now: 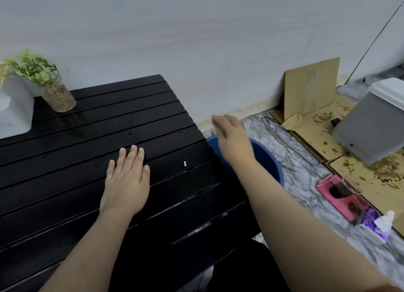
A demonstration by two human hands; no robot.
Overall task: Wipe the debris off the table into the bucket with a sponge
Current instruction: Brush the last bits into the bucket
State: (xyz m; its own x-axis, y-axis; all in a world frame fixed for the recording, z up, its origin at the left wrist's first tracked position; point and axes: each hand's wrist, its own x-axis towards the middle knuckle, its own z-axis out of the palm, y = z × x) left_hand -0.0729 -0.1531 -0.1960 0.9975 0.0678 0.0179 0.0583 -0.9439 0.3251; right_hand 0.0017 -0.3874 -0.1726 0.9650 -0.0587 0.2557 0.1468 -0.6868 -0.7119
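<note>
Left hand (125, 182) lies flat, palm down on the black slatted table (65, 160), fingers spread and straight, holding nothing. Right hand (231, 138) is off the table's right edge, above the blue bucket (271, 162), fingers extended and loose, blurred; open, nothing visibly in it. No sponge can be made out in either hand.

Bucket sits on the marble-pattern floor (295, 151) directly under the right hand and forearm, touching or just beside the table's right edge; most of its rim is hidden by the arm, and its inside cannot be seen.

One small white speck of debris (185, 163) lies on a slat between the two hands, right of the left hand's fingertips and left of the right wrist, near the table edge.

Far ahead and left of the left hand: a small potted plant (52, 88) in a clear gravel-filled jar at the table's back corner, with a white box-like object (13, 108) just beside it on its left, partly cut off.

Right of the right hand, on the floor: flattened cardboard (310, 94) with brown stains leaning against the wall (196, 29), a grey bin with white lid (371, 125) on it, and nearer, by the right forearm, a pink package (341, 195).
</note>
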